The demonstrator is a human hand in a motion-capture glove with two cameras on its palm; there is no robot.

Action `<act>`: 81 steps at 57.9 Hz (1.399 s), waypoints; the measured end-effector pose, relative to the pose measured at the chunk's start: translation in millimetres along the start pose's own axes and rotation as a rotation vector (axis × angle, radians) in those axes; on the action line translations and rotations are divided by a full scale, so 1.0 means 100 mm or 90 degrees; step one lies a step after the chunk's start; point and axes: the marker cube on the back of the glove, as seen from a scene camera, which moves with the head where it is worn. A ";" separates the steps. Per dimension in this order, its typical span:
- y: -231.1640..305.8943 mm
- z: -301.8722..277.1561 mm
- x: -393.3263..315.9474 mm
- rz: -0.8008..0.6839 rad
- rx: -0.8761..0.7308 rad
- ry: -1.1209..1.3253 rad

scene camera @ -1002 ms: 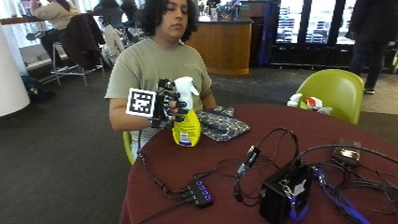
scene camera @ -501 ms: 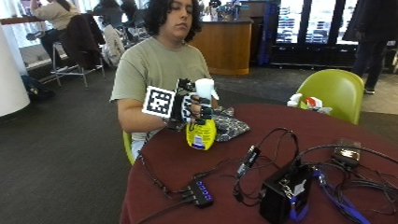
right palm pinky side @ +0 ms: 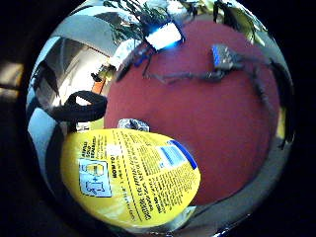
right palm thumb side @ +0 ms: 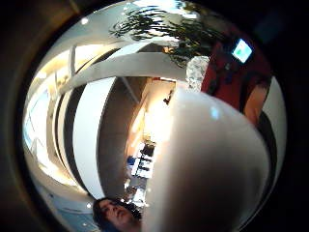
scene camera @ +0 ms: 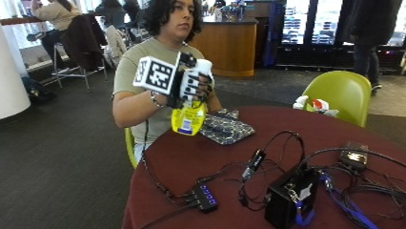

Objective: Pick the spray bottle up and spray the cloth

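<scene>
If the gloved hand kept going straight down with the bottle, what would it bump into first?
Probably the patterned cloth or the red table beside it. The right hand holds the spray bottle near the cloth's edge; depth is unclear.

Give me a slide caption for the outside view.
Gloved right hand holds the yellow spray bottle lifted above the red table, beside the patterned cloth.

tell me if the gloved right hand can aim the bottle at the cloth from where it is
Probably yes. The right hand holds the spray bottle lifted off the table, beside the patterned cloth, with nothing between them. It would likely need to tilt the nozzle down.
</scene>
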 end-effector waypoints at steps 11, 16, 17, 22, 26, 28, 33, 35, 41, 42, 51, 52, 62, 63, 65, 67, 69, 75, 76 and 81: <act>0.10 -0.47 -0.79 -0.037 -0.022 0.165; 0.12 -0.42 -1.02 -0.034 -0.116 0.299; 0.13 -0.39 -1.05 -0.031 -0.138 0.332; 0.16 -0.16 -1.09 -0.003 -0.248 0.471; 0.17 0.08 -1.01 0.021 -0.332 0.572; 0.19 0.22 -0.95 0.032 -0.370 0.621; 0.28 0.58 -0.75 0.042 -0.437 0.720; 0.32 0.72 -0.66 0.048 -0.454 0.745; 0.38 1.06 -0.36 0.080 -0.511 0.786; 0.40 1.10 -0.32 0.082 -0.522 0.791; 0.42 1.37 -0.08 0.076 -0.581 0.837; 0.41 1.39 -0.09 0.070 -0.584 0.836; 0.15 1.43 -0.57 0.014 -0.517 0.713; 0.11 1.44 -0.63 0.009 -0.503 0.689; 0.04 1.45 -0.76 -0.008 -0.474 0.633; -0.04 1.47 -0.90 -0.030 -0.440 0.558; -0.11 1.51 -1.04 -0.054 -0.405 0.466; -0.25 1.74 -1.31 -0.093 -0.322 0.205; -0.26 1.80 -1.34 -0.096 -0.314 0.162; -0.17 2.26 -1.53 -0.106 -0.289 -0.030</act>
